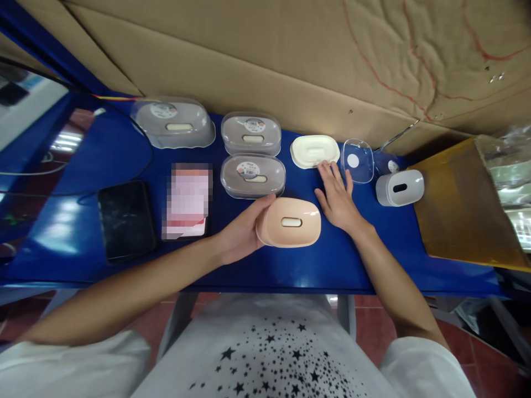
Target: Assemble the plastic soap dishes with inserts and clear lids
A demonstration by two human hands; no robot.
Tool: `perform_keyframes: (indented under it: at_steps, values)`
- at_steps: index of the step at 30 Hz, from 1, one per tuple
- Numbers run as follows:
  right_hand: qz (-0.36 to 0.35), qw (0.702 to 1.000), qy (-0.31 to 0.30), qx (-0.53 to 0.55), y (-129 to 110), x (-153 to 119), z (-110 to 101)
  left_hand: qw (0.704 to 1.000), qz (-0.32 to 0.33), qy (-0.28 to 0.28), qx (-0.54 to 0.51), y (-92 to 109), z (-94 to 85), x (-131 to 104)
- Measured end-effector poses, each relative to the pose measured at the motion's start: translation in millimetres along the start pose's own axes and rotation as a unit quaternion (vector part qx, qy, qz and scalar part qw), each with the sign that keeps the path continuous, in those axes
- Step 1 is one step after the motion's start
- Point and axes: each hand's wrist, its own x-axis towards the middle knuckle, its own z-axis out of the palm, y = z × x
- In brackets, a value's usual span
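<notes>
My left hand (244, 229) is wrapped round the left end of a peach oval plastic box (305, 232), which has a cream slot in its top. To its right my right hand (337, 199) reaches over the table with fingers spread. Its fingertips are at the near edge of a cream oval lid (309, 145); whether they touch it I cannot tell. Beside that hand stands a clear plastic cover (360, 166) with a round white sticker. Farther right, a grey-white oval box (385, 190) has a dark slot in its top.
Several oval boxes under clear covers, including a larger one (191, 113) and a near one (271, 188), line the blue table (265, 271). A phone with a blurred screen (188, 202) and a black tablet-like device (126, 221) lie left. A brown carton (460, 204) stands right; cardboard (257, 61) rises behind.
</notes>
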Motion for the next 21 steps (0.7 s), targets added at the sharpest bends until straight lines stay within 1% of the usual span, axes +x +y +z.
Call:
perform_keyframes:
  at_steps: [2, 4, 7, 11, 13, 15, 17, 19, 21]
  values:
    - [-0.003, 1.0, -0.013, 0.008, 3, 2, 3, 1.0, -0.013, 0.009, -0.002, 0, 0.0, 2]
    - [-0.011, 1.0, -0.013, 0.01, 4, 3, 5, 1.0, -0.022, 0.021, -0.005, -1, 0.2, 4]
    - [-0.005, 1.0, -0.004, 0.007, 2, 2, 4, 0.999, -0.031, 0.034, -0.01, -1, 0.5, 5]
    - [-0.013, 0.999, 0.018, -0.026, 4, 0, -1, 0.999, -0.03, 0.033, -0.002, -1, -0.5, 3]
    - [0.019, 0.997, 0.053, -0.061, 11, -1, -3, 0.999, -0.027, 0.031, 0.001, 0, -1.2, 1]
    - [0.092, 0.988, 0.089, -0.091, 23, -2, -5, 0.999, -0.021, 0.027, -0.002, 1, -1.6, -1]
    - [0.152, 0.978, 0.105, -0.096, 35, -4, -12, 1.0, -0.011, 0.021, -0.008, 2, -1.8, -2]
    - [0.164, 0.976, 0.128, -0.064, 42, -8, -24, 1.0, -0.005, 0.014, -0.017, 3, -1.8, -3]
    - [0.153, 0.97, 0.186, 0.023, 41, -14, -41, 1.0, -0.002, 0.008, -0.025, 3, -2.0, -5]
